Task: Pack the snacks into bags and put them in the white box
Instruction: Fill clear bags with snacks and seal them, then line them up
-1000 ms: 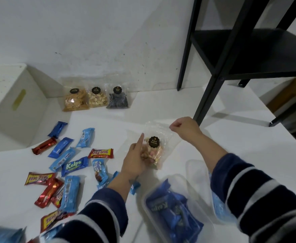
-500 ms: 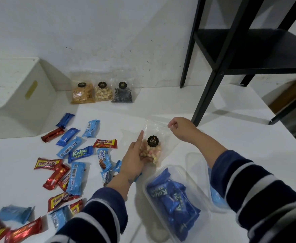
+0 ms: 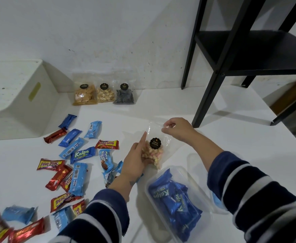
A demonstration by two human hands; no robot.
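Observation:
A clear bag of pink and cream biscuits (image 3: 154,153) with a black round label lies on the white table in the middle. My left hand (image 3: 135,162) holds its lower left side, index finger stretched up along the bag's edge. My right hand (image 3: 176,128) pinches the bag's clear top edge. Three filled snack bags (image 3: 104,93) stand against the far wall. The white box (image 3: 19,100) sits at the far left. Several blue and red wrapped snack bars (image 3: 73,160) lie scattered on the left.
A clear plastic tub (image 3: 175,200) packed with blue Kalpa bars lies at the front, right of my left arm. A second clear tub (image 3: 196,160) is partly hidden behind my right arm. A black shelf frame (image 3: 212,95) stands on the table at the right.
My right hand has opened from a fist into a pinch on the bag's top edge. The view has tilted down and to the left, showing more scattered bars.

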